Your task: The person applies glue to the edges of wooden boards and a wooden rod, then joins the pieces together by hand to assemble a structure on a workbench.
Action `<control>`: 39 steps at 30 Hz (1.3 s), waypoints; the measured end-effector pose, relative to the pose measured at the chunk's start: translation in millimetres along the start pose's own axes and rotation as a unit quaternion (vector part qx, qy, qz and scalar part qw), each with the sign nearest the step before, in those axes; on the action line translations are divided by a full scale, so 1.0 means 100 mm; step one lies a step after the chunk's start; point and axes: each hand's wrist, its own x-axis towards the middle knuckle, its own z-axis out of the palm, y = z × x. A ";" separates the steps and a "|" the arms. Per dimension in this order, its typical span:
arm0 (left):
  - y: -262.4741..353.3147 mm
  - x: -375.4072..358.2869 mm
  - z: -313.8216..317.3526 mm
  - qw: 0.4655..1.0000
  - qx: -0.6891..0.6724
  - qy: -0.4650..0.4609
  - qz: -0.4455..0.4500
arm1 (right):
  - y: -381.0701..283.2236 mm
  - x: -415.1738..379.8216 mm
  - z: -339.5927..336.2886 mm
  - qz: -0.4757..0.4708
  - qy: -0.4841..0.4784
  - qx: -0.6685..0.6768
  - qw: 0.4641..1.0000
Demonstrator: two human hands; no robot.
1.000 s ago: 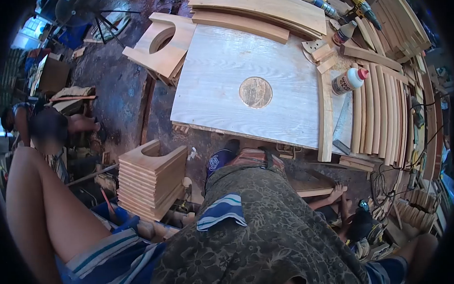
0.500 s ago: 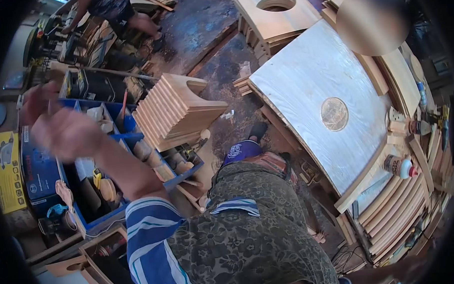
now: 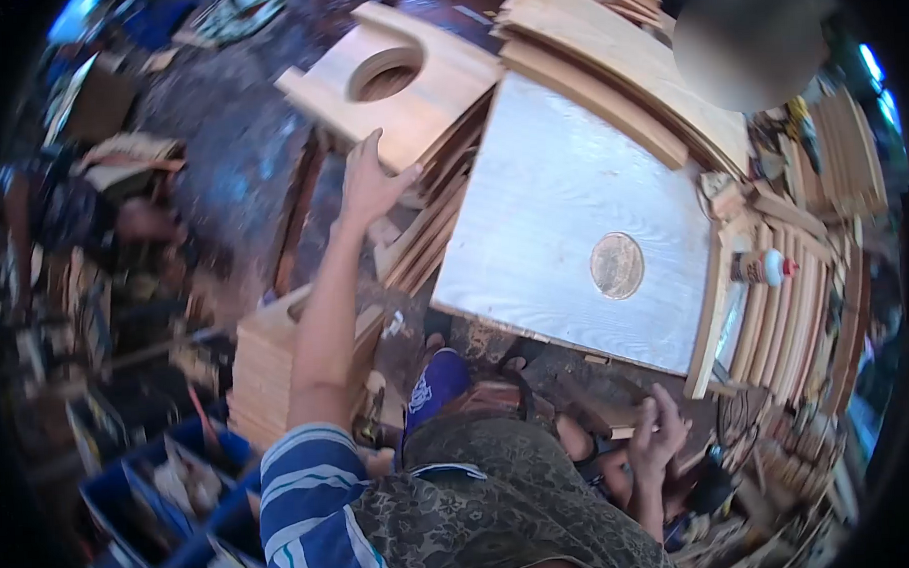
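Note:
My left hand [image 3: 373, 187] stretches forward with thumb and fingers apart, fingertips right at the near edge of a pale wooden panel [image 3: 424, 120]. That panel has a round hole and a notched far side, and lies on a stack of similar boards. Near my right side my right hand [image 3: 660, 432] is raised, fingers apart and slightly bent, with nothing in it. Between the hands is a whitish worktop [image 3: 532, 211] with a round wooden inlay [image 3: 616, 265]. Beneath my left forearm stands a stack of cut wooden pieces [image 3: 262, 376], partly covered by the arm.
Curved wooden strips [image 3: 771, 318] lie at the right, with a glue bottle [image 3: 764, 267] on them. Long boards [image 3: 617, 68] line the worktop's far side. A blue divided tray [image 3: 141, 485] holds offcuts at lower left. A blurred person [image 3: 147, 230] is at the left.
My view has turned to the right. The left hand has gone from above the blue tray to the holed panel, and my right hand has come into clear view.

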 end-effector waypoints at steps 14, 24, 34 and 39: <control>-1.83 2.54 1.24 0.908 0.206 -0.366 0.016 | -0.79 -1.58 -0.22 0.517 -0.030 -0.043 0.854; -0.93 2.55 2.16 0.931 0.240 -0.249 -0.113 | -0.59 -1.35 0.04 0.500 -0.148 -0.027 0.853; -0.66 2.47 2.23 0.886 0.340 -0.292 -0.119 | -0.22 -1.73 0.06 0.540 -0.109 -0.012 0.834; -0.48 2.34 1.56 0.884 0.336 -0.321 -0.058 | -0.42 -1.80 -0.04 0.568 -0.073 0.002 0.820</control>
